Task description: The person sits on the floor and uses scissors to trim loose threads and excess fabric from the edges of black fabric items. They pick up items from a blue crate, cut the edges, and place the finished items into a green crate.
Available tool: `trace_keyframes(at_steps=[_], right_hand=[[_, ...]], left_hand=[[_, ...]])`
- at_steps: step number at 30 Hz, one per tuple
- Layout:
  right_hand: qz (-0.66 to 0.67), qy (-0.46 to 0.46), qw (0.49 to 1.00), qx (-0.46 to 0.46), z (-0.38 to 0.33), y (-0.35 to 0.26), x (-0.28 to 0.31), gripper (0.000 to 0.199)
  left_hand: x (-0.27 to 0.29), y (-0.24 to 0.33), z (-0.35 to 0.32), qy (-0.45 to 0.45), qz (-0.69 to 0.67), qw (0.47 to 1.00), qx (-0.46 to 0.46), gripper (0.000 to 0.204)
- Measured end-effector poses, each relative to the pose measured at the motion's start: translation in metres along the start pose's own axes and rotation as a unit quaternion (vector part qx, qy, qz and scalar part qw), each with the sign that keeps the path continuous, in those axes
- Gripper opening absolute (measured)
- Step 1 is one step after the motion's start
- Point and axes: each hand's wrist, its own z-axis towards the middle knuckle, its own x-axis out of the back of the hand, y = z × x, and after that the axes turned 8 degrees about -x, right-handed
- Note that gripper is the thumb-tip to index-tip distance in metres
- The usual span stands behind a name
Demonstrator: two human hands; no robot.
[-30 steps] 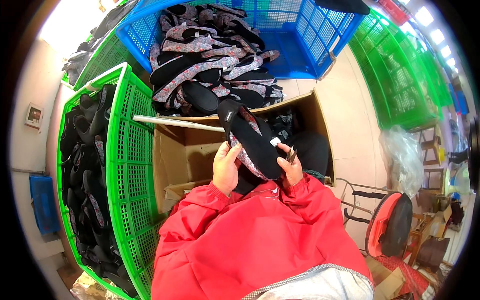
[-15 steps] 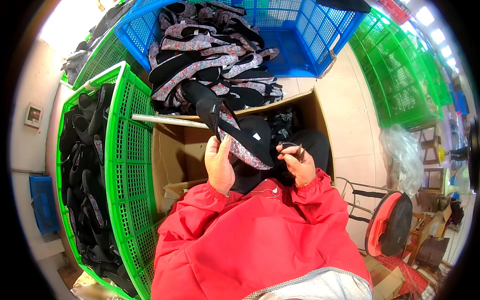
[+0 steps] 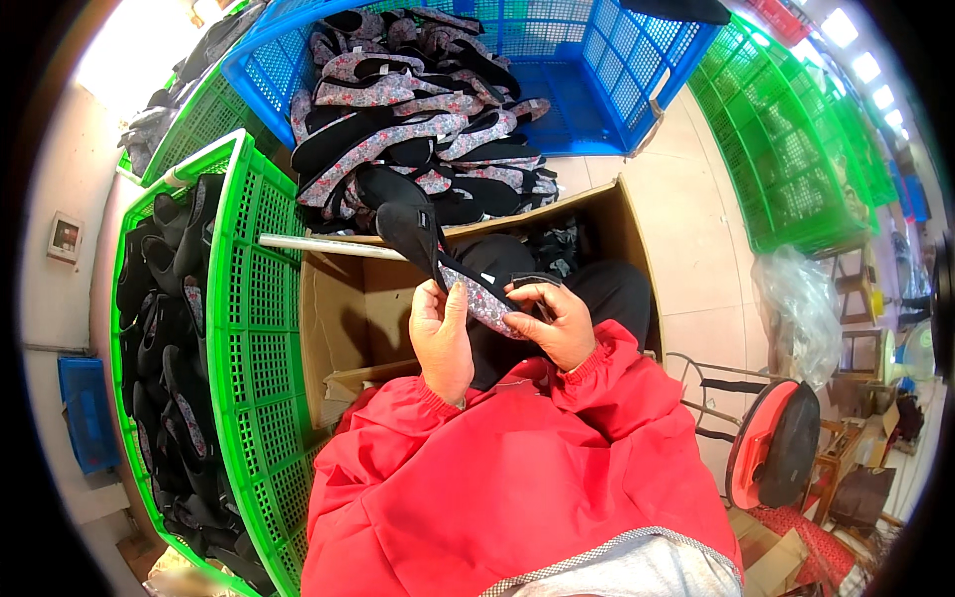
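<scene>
A black fabric shoe upper with a flowered lining [image 3: 476, 299] is held up over an open cardboard box [image 3: 333, 289]. My left hand [image 3: 441, 333] is closed on its left edge, thumb on the flowered side. My right hand [image 3: 559, 324] pinches its near right end. A small dark metal tool, which looks like thread snips [image 3: 545, 309], partly shows in the right palm; the fingers hide most of it. The upper's far end rises toward a heap of similar flowered shoe uppers [image 3: 398, 124] in front of me.
The heap spills from a blue plastic crate [image 3: 587, 104]. To the left stands a green crate [image 3: 264, 368] packed with dark pieces; a pale rod [image 3: 333, 246] crosses the box's left side. Green crates [image 3: 786, 149], a plastic bag [image 3: 799, 308] and a red-and-black stool [image 3: 776, 445] are on the right.
My right hand has moved left onto the shoe upper's near end; before, it was apart from it with the snips. The left hand keeps its hold, and the upper has tilted.
</scene>
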Motion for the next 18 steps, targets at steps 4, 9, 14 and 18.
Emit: trace_keyframes(at_steps=[4,9,14,18], right_hand=[[-0.026,0.09,0.996,0.01,0.003,0.008,-0.009,0.018],[-0.008,0.143,0.99,0.005,0.01,0.017,-0.006,0.011],[0.113,0.151,0.981,-0.049,0.015,0.028,0.006,0.012],[0.129,0.168,0.972,-0.1,0.01,0.029,0.025,0.013]], left_hand=[[-0.003,-0.007,0.0,-0.016,0.048,0.999,-0.01,0.017],[0.001,-0.012,-0.004,-0.09,0.19,0.976,-0.063,0.025],[-0.001,-0.017,-0.003,-0.086,0.175,0.977,-0.08,0.022],[0.005,-0.021,-0.001,-0.099,0.236,0.961,-0.103,0.021]])
